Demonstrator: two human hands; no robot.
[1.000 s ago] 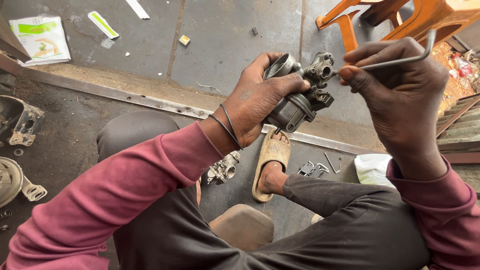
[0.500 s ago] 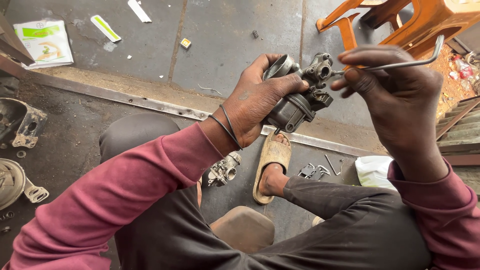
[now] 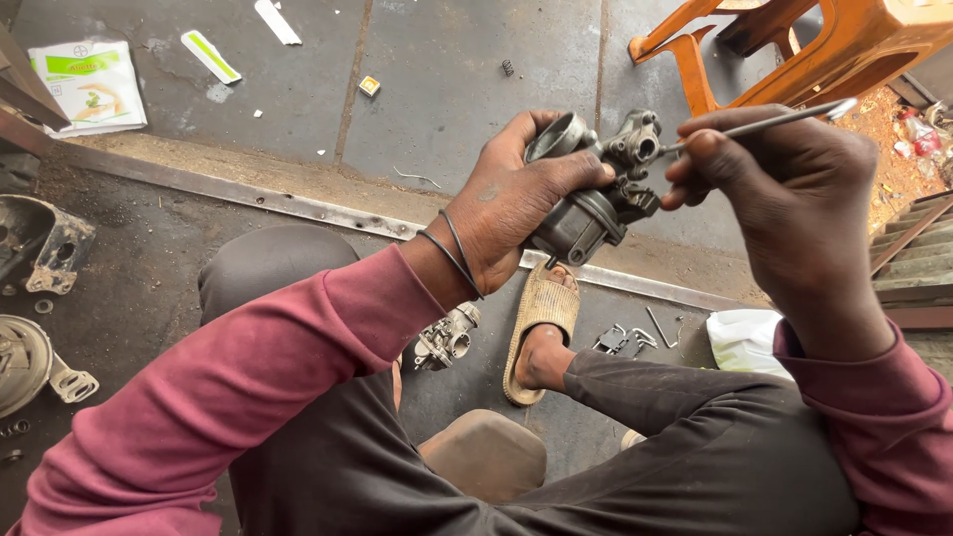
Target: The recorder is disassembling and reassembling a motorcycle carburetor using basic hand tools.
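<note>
My left hand (image 3: pixel 516 203) grips a dirty grey metal carburetor (image 3: pixel 596 199), held up in front of me over my knees. My right hand (image 3: pixel 784 189) pinches a thin metal rod tool (image 3: pixel 764 123) whose tip sits at a port near the top of the carburetor. Both arms wear maroon sleeves; thin black bands circle my left wrist. I sit low with dark trousers, one foot in a tan sandal (image 3: pixel 541 328) on the ground.
A second carburetor (image 3: pixel 447 337) lies on the floor by my knee. Small metal parts (image 3: pixel 630 337) and a white cloth (image 3: pixel 745 342) lie to the right. Engine casings (image 3: pixel 40 243) sit at left; an orange chair (image 3: pixel 794 50) stands at top right. Paper packets (image 3: pixel 89 84) lie on the concrete.
My right hand has lowered and moved left, bringing the rod's tip from above the carburetor into its upper port. The left hand keeps its hold on the carburetor.
</note>
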